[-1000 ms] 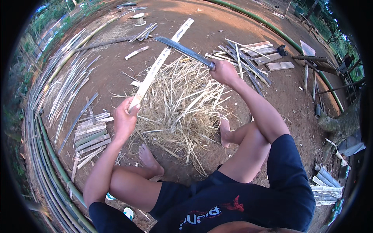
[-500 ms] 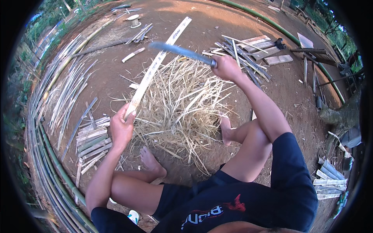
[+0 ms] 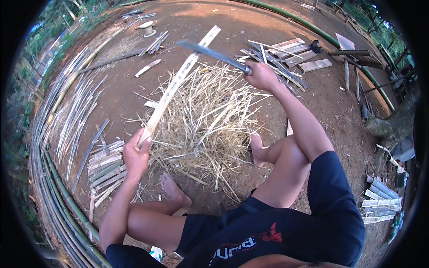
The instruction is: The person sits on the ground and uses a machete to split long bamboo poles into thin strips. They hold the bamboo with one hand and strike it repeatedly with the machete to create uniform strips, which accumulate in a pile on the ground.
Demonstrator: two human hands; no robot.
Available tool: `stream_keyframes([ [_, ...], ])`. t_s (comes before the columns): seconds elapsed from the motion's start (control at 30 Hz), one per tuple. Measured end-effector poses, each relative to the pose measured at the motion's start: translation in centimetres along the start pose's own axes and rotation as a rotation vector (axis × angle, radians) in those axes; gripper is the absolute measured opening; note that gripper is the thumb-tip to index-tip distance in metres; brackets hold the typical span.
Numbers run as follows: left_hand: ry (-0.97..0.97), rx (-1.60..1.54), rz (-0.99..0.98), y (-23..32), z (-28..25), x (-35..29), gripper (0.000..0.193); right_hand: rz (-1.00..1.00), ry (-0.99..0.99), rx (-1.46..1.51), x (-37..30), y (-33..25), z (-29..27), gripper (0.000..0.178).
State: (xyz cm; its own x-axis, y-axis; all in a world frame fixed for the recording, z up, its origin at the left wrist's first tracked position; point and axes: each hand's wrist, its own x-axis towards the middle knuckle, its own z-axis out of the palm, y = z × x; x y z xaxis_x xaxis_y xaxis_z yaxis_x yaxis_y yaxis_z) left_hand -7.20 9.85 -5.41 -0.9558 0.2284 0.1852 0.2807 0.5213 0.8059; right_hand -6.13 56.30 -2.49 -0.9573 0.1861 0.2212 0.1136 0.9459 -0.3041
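My left hand (image 3: 136, 154) is closed round the near end of a long, pale bamboo slat (image 3: 175, 85), which slants up and away to the right. In my right hand (image 3: 260, 76) is the handle of a machete (image 3: 214, 55), its long grey blade pointing left. The blade lies across the slat near its far end; whether it touches the slat I cannot tell. Below both hands, a heap of pale bamboo shavings (image 3: 201, 120) covers the ground between my bare feet.
Cut bamboo pieces (image 3: 105, 167) are stacked at my left, with long thin strips (image 3: 80, 116) beyond them. Green bamboo poles (image 3: 67, 192) line the left edge. Ahead right lie dark strips (image 3: 272, 62) and boards (image 3: 315, 65). A tree trunk (image 3: 389, 129) stands at the right.
The slat's far end has dropped slightly, and the machete blade has shifted a little to the right along with it. Both hands keep their grip.
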Motion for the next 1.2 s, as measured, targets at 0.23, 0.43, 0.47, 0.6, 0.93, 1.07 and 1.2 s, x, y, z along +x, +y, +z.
stream_keyframes([
  [0.23,-0.047,-0.038,0.021,0.8,-0.7,0.0,0.043,0.355,0.186,0.194,0.8,3.1,0.4,0.030],
  [0.43,0.037,0.012,-0.030,1.2,-1.4,1.4,0.045,0.066,0.199,0.308,-1.8,-5.0,-0.2,0.021],
  [0.47,0.042,0.010,-0.044,1.5,-1.3,1.7,0.045,0.024,0.091,0.320,-2.4,-6.4,0.0,0.017],
  [0.6,0.058,-0.039,-0.119,3.9,-1.0,1.8,0.042,-0.222,-0.183,-0.005,-4.5,-11.7,1.1,0.009],
  [0.93,0.114,0.040,-0.036,3.2,-0.6,2.0,0.040,-0.266,-0.037,0.042,-2.6,-10.0,2.0,0.009],
  [1.07,0.101,0.022,-0.028,2.6,-0.4,2.3,0.040,-0.261,0.039,-0.010,-0.2,-8.1,1.2,0.009],
  [1.2,0.114,0.025,-0.045,2.8,-0.8,2.4,0.039,-0.150,-0.022,0.065,-1.7,-9.8,1.1,0.008],
])
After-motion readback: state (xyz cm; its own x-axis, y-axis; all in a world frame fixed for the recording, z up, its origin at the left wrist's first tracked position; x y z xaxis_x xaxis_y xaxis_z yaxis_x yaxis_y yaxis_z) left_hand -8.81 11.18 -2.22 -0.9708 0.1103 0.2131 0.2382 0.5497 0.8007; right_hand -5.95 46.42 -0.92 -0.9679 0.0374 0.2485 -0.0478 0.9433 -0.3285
